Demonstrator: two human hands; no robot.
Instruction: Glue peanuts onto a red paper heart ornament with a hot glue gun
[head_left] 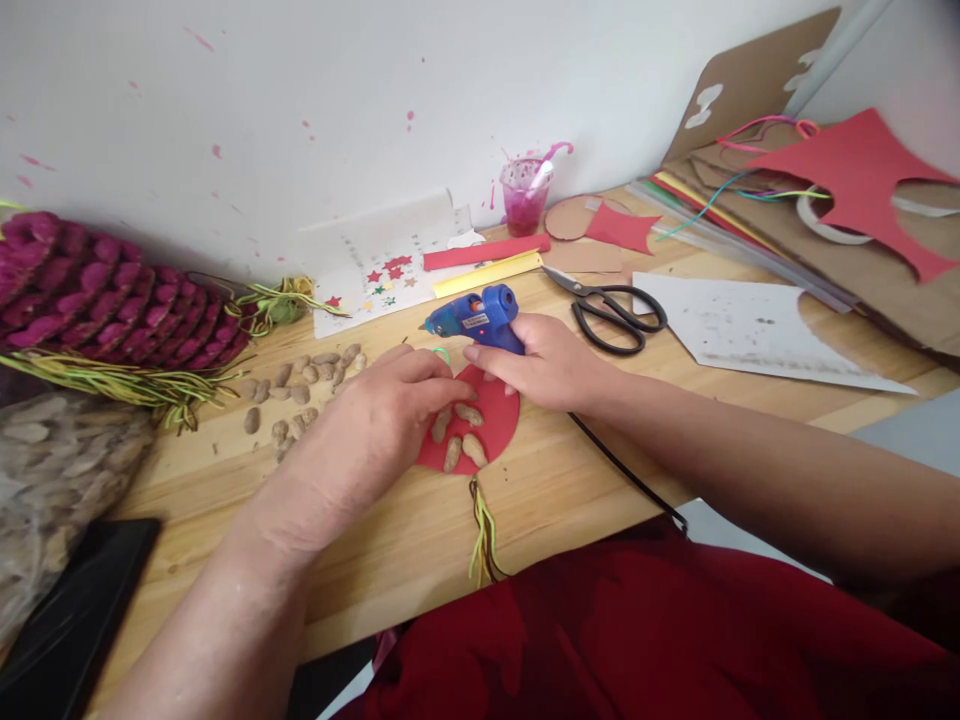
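In my right hand (544, 365) is a blue hot glue gun (480, 312), its nozzle pointing left above the table. A dark cord runs from under that hand toward the table edge. My left hand (397, 405) bends over a red paper disc (501, 415), fingers pressed together at its upper left; what they hold, if anything, is hidden. Several peanuts (472, 450) lie on the disc, and a yellow-green and brown tassel (484, 530) hangs from its near edge. A bit of green string (442, 355) shows beyond my left fingers.
Loose peanuts (300, 393) are scattered left of the disc. Black-handled scissors (615, 315) lie right. Behind stand a cup of pink paint (523, 205) and paper with star stickers (390, 270). Pink peanut strings (112, 290) and a bag of peanuts (60, 480) are at left.
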